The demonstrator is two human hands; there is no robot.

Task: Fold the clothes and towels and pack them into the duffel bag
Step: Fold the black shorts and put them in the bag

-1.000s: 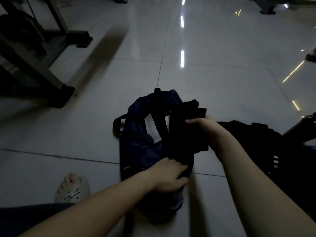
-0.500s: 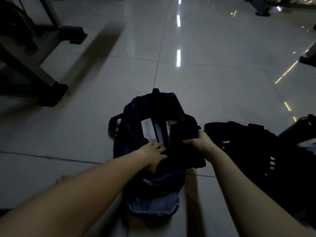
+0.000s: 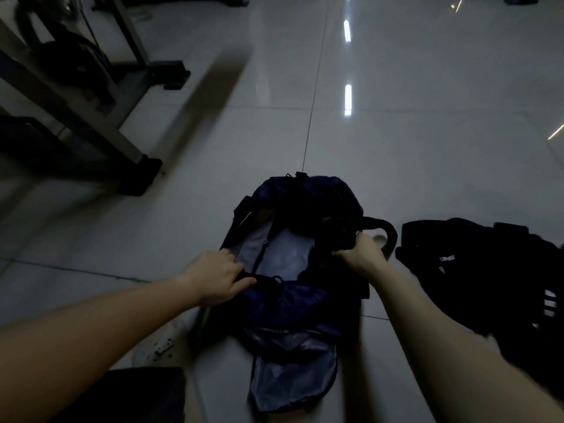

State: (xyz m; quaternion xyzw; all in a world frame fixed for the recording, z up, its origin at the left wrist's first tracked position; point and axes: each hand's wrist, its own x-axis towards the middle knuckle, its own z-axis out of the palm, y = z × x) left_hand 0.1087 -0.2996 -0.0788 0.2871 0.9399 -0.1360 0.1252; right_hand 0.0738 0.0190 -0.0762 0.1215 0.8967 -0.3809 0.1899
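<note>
Head camera looks down on a glossy grey tiled floor [image 3: 396, 166] that fills most of the view, with bright strips of light [image 3: 348, 99] reflected along it. At the upper left stands a dark metal equipment frame [image 3: 91, 126] on black feet. A loose pile of black clothes [image 3: 494, 276], showing a small white logo and white stripes, lies on the floor just beside the right side of the duffel bag [image 3: 290, 303]. The navy bag sits on the floor in the middle, directly in front of the person, lengthwise away from them, its mouth pulled open so the pale lining [image 3: 287, 254] shows. A black garment [image 3: 329, 270] lies along the right side of that opening, partly inside; the dim light hides its folds. The left hand [image 3: 216, 276] holds the left rim of the opening, fingers over the edge and thumb hooked onto the near zip line. The right hand [image 3: 363, 254] has its fingers curled tightly round the top of the black garment at the bag's right rim. Just beyond that hand a black carry handle [image 3: 387, 230] arches up from the bag.
</note>
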